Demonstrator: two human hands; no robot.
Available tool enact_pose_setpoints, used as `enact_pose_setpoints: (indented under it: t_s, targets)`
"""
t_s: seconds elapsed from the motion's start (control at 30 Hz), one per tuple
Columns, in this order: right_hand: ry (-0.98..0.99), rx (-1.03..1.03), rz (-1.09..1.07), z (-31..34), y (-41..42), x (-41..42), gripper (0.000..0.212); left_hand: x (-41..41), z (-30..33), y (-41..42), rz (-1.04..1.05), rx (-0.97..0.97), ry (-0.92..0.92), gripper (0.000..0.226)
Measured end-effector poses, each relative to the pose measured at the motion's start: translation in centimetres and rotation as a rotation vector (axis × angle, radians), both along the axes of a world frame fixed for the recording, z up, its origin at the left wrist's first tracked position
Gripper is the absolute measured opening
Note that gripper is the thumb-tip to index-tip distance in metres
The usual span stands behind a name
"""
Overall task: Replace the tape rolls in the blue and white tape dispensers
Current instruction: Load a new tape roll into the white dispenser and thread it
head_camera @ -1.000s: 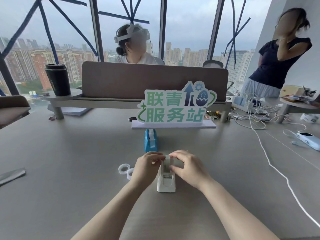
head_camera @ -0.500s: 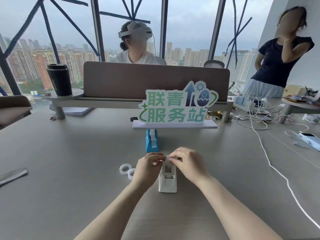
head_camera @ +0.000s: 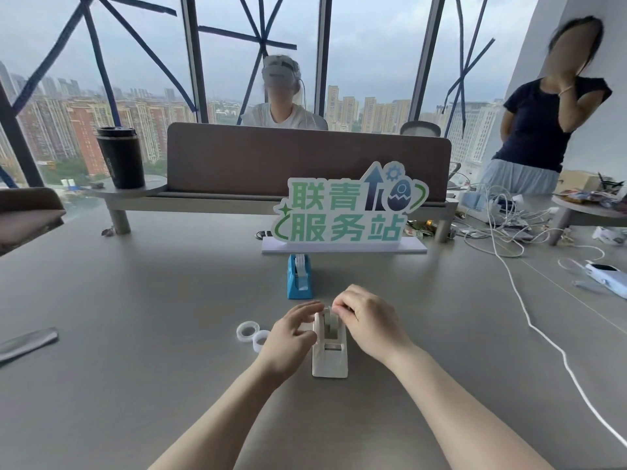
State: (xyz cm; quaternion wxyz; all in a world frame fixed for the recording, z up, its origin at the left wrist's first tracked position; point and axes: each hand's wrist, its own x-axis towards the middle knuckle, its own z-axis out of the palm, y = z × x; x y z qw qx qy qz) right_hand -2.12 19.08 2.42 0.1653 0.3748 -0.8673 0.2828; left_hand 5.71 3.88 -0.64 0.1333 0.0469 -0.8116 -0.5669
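The white tape dispenser [head_camera: 329,354] stands on the grey table in front of me, with a tape roll [head_camera: 328,317] seated in its top. My left hand [head_camera: 293,337] presses against the dispenser's left side, fingers slightly spread and blurred. My right hand [head_camera: 368,322] pinches the top of that roll from the right. The blue tape dispenser [head_camera: 299,278] stands a little farther back with a white roll in it, apart from both hands. Two loose tape rolls [head_camera: 252,334] lie flat on the table just left of my left hand.
A green-lettered sign [head_camera: 346,212] on a white base stands behind the blue dispenser. White cables [head_camera: 529,320] trail across the right side next to a pale blue device [head_camera: 607,274]. A black cup [head_camera: 121,157] sits on a shelf at back left. Two people are beyond the divider.
My left fingers have slipped from the roll's top down to the dispenser's side. My right hand stays pinched at the roll's top. The person opposite has raised their head.
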Motion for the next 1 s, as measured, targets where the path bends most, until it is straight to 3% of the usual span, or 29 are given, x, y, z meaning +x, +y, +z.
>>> enact_pose_setpoints:
  t_s: [0.13, 0.3, 0.7, 0.87, 1.0]
  targets:
    - [-0.023, -0.021, 0.012, 0.1, 0.5, 0.7, 0.013, 0.4, -0.3, -0.3, -0.101, -0.013, -0.035, 0.064]
    - [-0.005, -0.070, 0.042, 0.1, 0.8, 2.2, 0.013, 1.0, -0.9, -0.3, -0.138, -0.090, -0.102, 0.088]
    - [0.053, -0.029, 0.064, -1.7, 1.8, 5.1, 0.014, 0.8, -1.7, -0.3, -0.119, -0.276, -0.078, 0.098]
    - [0.100, 0.009, 0.049, -2.7, 2.3, 5.9, 0.012, 1.0, -1.6, 0.1, -0.084, -0.271, -0.049, 0.086]
    - [0.115, 0.023, 0.042, -3.5, 2.6, 6.2, 0.011, 0.9, -1.9, 0.1, -0.080, -0.268, -0.052, 0.092]
